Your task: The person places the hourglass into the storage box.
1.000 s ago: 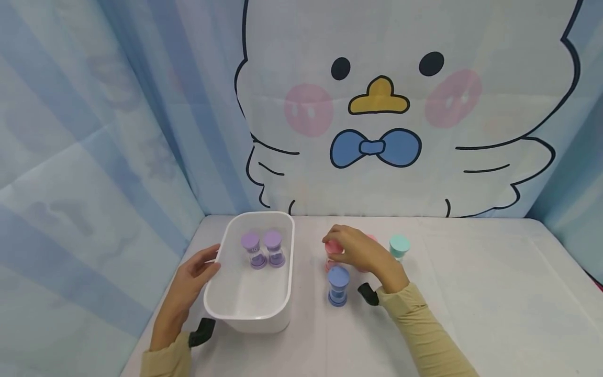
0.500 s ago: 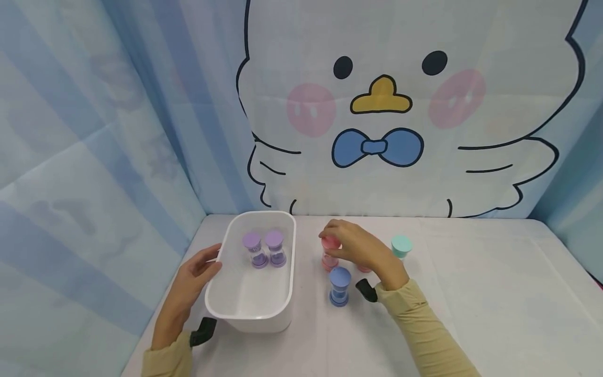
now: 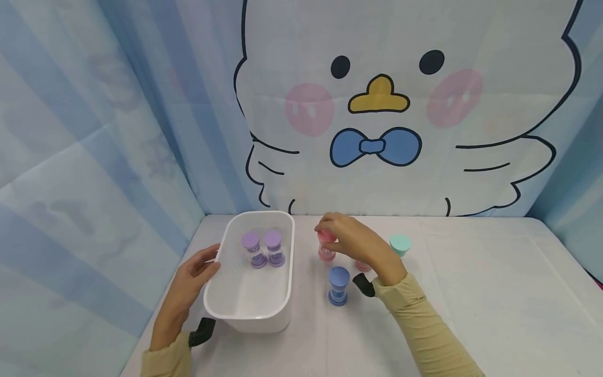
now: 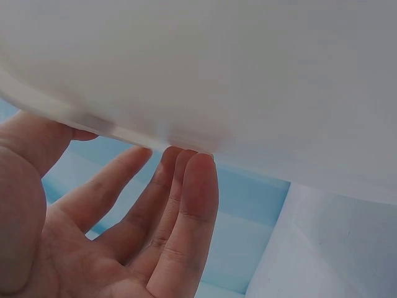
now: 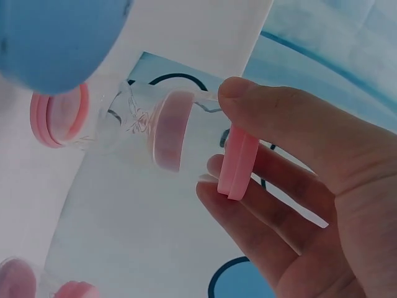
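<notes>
My right hand [image 3: 360, 242] pinches the pink cap of a small hourglass sand timer [image 5: 170, 133] between thumb and fingers. Pink sand lies in its clear glass, and its far end carries another pink cap. Left of it, my left hand [image 3: 187, 283] rests its fingertips against the side of a white plastic bin [image 3: 249, 317]; in the left wrist view the fingers [image 4: 200, 192] are extended along its edge. Inside the bin stand two purple sand timers [image 3: 251, 241]. A blue sand timer [image 3: 339, 277] stands upright nearer me, below the pink one.
Another pink sand timer [image 3: 363, 266] is partly hidden behind my right hand. A teal sand timer [image 3: 400, 244] stands farther right, partly covered by the forearm. Behind the white table [image 3: 494, 293] hangs a curtain [image 3: 301, 183] printed with a cartoon bird.
My right hand has moved the pink sand timer slightly left and away from me, widening its gap from the blue one. The left hand and bin stay where they were.
</notes>
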`<state>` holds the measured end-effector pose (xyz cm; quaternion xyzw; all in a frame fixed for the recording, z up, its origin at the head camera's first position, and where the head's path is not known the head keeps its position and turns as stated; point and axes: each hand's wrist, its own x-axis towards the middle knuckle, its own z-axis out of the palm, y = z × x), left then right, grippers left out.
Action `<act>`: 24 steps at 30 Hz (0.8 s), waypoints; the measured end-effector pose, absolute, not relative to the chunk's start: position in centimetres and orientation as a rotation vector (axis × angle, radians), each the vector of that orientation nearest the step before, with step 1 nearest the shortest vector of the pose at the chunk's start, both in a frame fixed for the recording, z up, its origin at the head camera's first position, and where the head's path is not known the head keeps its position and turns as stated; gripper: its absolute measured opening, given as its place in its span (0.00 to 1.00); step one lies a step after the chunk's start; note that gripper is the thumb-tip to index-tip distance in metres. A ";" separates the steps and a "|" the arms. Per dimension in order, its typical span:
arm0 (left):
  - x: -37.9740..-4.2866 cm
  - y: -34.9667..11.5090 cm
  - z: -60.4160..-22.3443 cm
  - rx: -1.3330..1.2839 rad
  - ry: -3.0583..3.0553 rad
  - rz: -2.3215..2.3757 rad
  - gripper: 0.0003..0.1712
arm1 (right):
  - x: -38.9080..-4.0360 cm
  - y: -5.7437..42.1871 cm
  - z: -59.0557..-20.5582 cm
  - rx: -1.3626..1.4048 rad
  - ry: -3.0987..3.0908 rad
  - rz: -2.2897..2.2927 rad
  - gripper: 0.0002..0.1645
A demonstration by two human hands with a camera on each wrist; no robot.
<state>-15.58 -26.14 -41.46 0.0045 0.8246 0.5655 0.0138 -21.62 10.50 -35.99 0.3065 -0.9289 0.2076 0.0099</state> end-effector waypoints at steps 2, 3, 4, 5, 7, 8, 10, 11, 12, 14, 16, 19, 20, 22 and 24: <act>-15.6 -26.2 -41.5 0.012 2.565 1.763 0.32 | -21.5 10.5 -35.7 0.960 -2.888 0.631 0.24; -15.6 -26.2 -41.5 0.011 2.563 1.764 0.31 | -21.5 10.5 -35.6 0.961 -2.882 0.624 0.24; -15.5 -26.2 -41.5 0.012 2.562 1.765 0.31 | -21.5 10.4 -35.4 0.963 -2.875 0.622 0.24; -15.5 -26.2 -41.5 0.011 2.562 1.766 0.31 | -21.4 10.4 -35.3 0.964 -2.870 0.620 0.23; -15.5 -26.2 -41.5 0.018 2.561 1.769 0.31 | -21.4 10.3 -35.0 0.958 -2.862 0.621 0.23; -15.6 -26.2 -41.5 0.021 2.560 1.771 0.31 | -21.3 10.3 -34.9 0.957 -2.857 0.624 0.23; -15.6 -26.2 -41.6 0.028 2.560 1.773 0.31 | -21.3 10.2 -34.7 0.960 -2.843 0.630 0.23; -15.6 -26.3 -41.6 0.031 2.560 1.773 0.31 | -21.3 10.1 -34.5 0.967 -2.834 0.628 0.23; -15.6 -26.3 -41.6 0.033 2.562 1.773 0.31 | -21.3 10.0 -34.4 0.975 -2.823 0.629 0.23; -15.6 -26.3 -41.6 0.030 2.564 1.770 0.31 | -21.2 9.8 -34.2 0.996 -2.803 0.629 0.23; -15.5 -26.3 -41.6 0.027 2.564 1.767 0.32 | -21.2 9.7 -34.0 1.011 -2.786 0.633 0.23; -15.5 -26.3 -41.5 0.025 2.561 1.765 0.32 | -21.2 9.5 -33.6 1.026 -2.760 0.639 0.23; -15.5 -26.3 -41.5 0.024 2.559 1.766 0.32 | -21.2 9.4 -33.5 1.031 -2.749 0.638 0.23; -15.5 -26.2 -41.5 0.022 2.559 1.765 0.32 | -21.2 9.3 -33.2 1.037 -2.729 0.635 0.23; -15.4 -26.2 -41.4 0.014 2.561 1.763 0.32 | -21.2 9.3 -32.8 1.041 -2.715 0.636 0.23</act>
